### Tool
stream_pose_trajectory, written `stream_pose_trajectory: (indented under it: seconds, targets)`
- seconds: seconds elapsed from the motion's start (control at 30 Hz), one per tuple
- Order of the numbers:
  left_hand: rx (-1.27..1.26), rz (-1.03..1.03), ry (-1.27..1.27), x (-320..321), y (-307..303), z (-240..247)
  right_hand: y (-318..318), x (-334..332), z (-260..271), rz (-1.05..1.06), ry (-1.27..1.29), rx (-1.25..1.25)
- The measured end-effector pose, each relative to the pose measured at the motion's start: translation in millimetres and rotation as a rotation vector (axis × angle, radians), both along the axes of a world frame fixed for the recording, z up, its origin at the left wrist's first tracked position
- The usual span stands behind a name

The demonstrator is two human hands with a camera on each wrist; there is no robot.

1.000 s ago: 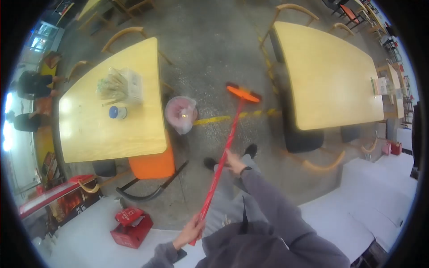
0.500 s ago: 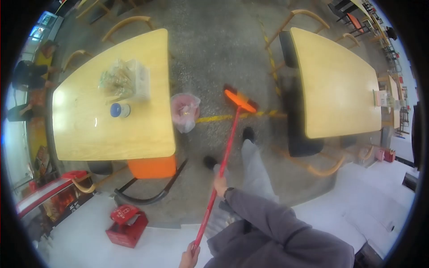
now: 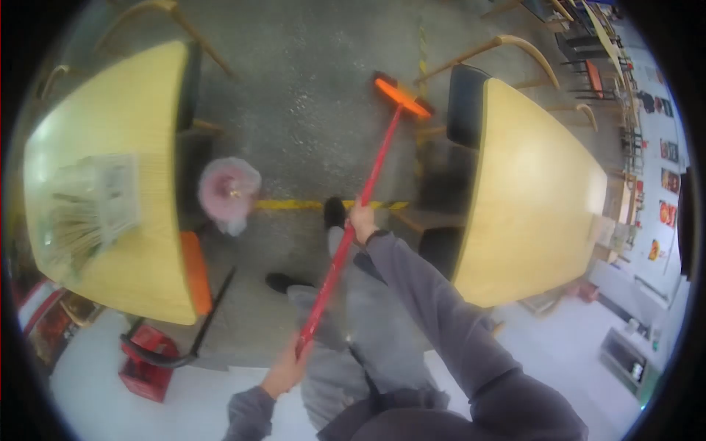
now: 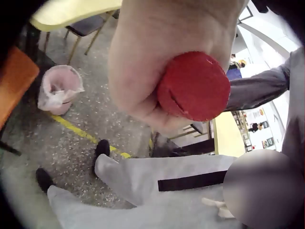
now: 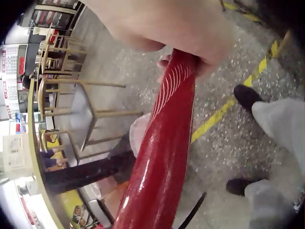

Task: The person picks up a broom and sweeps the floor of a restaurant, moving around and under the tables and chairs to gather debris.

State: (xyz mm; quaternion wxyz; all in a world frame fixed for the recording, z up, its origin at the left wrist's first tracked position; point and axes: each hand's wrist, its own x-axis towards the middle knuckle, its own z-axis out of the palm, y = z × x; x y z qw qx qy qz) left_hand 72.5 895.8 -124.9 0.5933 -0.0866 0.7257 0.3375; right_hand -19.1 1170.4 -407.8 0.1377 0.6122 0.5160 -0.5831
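A broom with a red handle [image 3: 326,288] and an orange head [image 3: 402,98] with dark bristles stretches forward over the grey speckled floor. My left hand [image 3: 285,372] grips the handle near its top end. In the left wrist view the round red end of the handle [image 4: 194,87] sticks out of the curled fingers. Farther down the shaft, my right hand [image 3: 362,222] wraps round it. The right wrist view shows the glossy red shaft [image 5: 162,143] running into the right hand [image 5: 195,33]. The broom head lies at floor level, left of a chair.
A pink bin [image 3: 215,192] with a clear liner stands on the left, by a yellow floor line [image 3: 294,205]. Light wood tables [image 3: 151,242] [image 3: 533,213] flank the aisle. An orange chair [image 3: 195,272] and wooden-armed chairs sit around them. A red box [image 3: 147,371] is at lower left.
The broom head has gone farther forward, past the yellow line. The view has turned right, so the bin and left table sit farther left. The feet have stepped; both hands keep hold of the handle.
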Motion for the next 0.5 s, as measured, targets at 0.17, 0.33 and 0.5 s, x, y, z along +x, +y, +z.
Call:
stream_pose_trajectory:
  seconds: [0.17,0.33,0.5]
  targets:
    - [0.178,-0.012,0.112,-57.3,52.0,-30.8,79.6,-11.4,-11.3,-0.079,-0.121,-0.020]
    - [0.174,-0.097,0.034,-115.5,82.8,-34.2,122.4,-31.6,-26.4,-0.174,-0.091,-0.022]
    - [0.134,-0.086,-0.050,-147.9,89.7,-15.8,117.5,-57.4,-7.7,-0.242,-0.124,-0.007]
